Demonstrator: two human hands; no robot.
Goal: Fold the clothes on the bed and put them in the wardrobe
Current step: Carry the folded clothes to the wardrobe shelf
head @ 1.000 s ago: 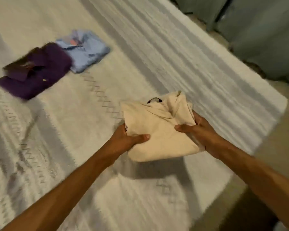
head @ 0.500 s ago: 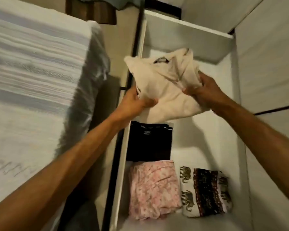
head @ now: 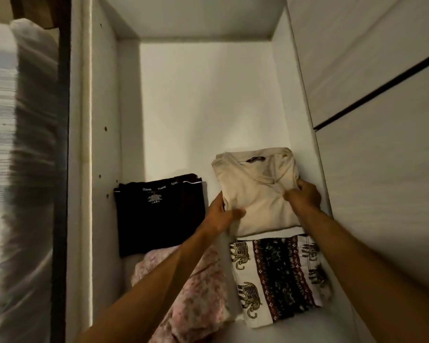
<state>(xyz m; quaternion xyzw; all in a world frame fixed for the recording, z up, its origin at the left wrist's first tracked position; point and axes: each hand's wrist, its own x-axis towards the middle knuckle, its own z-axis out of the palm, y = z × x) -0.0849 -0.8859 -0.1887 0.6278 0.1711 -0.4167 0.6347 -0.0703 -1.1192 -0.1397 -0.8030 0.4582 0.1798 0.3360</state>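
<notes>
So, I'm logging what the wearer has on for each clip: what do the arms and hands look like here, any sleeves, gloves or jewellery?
Both forearms are bare as far as the frame shows, with no sleeve edge in view. The left hand and right hand are ungloved. No watch, bracelet or ring shows on the visible wrists and fingers; some fingers are tucked out of sight.

A cream shirt [head: 258, 194], plain, w/ a small dark label at the neck, is seen on the white shelf [head: 196, 107]. A black garment [head: 159, 216] is marked w/ white lettering along its top edge and a thin white trim. A pink cloth [head: 198, 298] is covered in a pale floral print. A white cloth [head: 278, 276] is patterned w/ gold-brown elephants and a black band w/ red and white motifs. The bed cover [head: 0, 107] at left is striped white and grey.
</notes>
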